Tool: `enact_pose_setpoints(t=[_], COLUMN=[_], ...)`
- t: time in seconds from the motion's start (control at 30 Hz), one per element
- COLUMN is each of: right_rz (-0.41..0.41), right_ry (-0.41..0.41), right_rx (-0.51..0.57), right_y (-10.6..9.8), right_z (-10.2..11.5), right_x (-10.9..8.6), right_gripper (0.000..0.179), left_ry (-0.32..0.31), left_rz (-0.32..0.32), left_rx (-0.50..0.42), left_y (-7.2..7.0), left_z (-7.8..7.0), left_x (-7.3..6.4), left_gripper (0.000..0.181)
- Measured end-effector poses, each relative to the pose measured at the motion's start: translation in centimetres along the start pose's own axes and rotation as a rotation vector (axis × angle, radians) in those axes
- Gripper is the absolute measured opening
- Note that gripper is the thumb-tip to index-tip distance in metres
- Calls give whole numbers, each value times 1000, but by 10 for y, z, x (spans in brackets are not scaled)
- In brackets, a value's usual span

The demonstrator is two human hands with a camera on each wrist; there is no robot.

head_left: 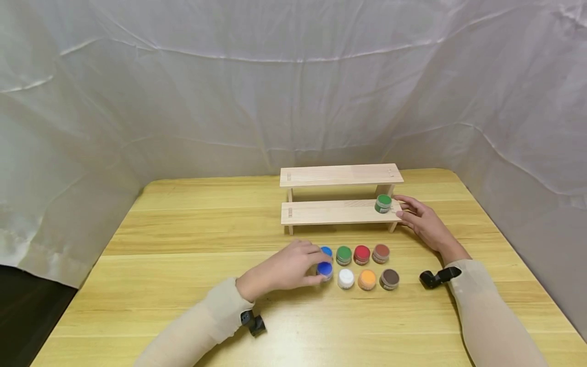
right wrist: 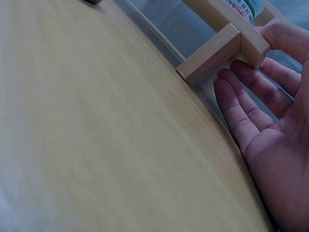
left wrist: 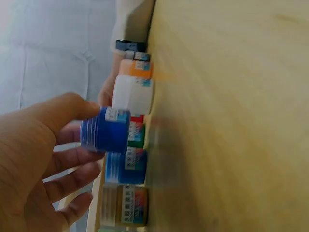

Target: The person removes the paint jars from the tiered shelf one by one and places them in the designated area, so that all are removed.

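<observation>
Between thumb and fingers my left hand pinches a dark blue paint jar. In the left wrist view this jar looks lifted a little off the table. Just behind it a lighter blue jar is partly covered by the hand. My right hand grips the right end of the lower plank of a two-tier wooden stand. The right wrist view has the thumb at the plank's end and fingers beneath or behind it. Close by, a green jar stands on that plank.
Green, red and reddish-brown jars form a back row. White, orange and dark brown jars stand in front. An ochre jar shows in the left wrist view. Pale cloth hangs behind the table.
</observation>
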State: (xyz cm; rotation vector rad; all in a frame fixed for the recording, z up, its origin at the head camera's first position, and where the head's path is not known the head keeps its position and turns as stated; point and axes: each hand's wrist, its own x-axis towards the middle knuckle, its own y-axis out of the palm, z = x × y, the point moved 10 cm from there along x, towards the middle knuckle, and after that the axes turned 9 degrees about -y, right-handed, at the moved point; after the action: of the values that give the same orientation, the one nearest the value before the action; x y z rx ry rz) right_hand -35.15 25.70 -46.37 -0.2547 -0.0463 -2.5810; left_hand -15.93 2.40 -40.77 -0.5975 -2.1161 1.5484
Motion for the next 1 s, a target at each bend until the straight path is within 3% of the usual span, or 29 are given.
enact_pose_setpoints(t=[0.13, 0.43, 0.73, 1.0], right_rz=[-3, -4, -3, -4], right_ry=[-2, -9, -16, -4], right_rx=[-1, 5, -4, -29], right_y=[0, 0, -1, -1], right_z=[0, -1, -1, -1], right_x=[0, 1, 0, 0], right_gripper=[56, 57, 55, 57], left_ry=[4, -3, 5, -21], left_rz=[8, 21, -33, -78], left_rx=[48, 61, 65, 55], left_y=[6, 13, -4, -23], left_z=[-4, -4, -5, -3], left_x=[0, -2, 7, 32], left_gripper=[37, 38, 40, 38])
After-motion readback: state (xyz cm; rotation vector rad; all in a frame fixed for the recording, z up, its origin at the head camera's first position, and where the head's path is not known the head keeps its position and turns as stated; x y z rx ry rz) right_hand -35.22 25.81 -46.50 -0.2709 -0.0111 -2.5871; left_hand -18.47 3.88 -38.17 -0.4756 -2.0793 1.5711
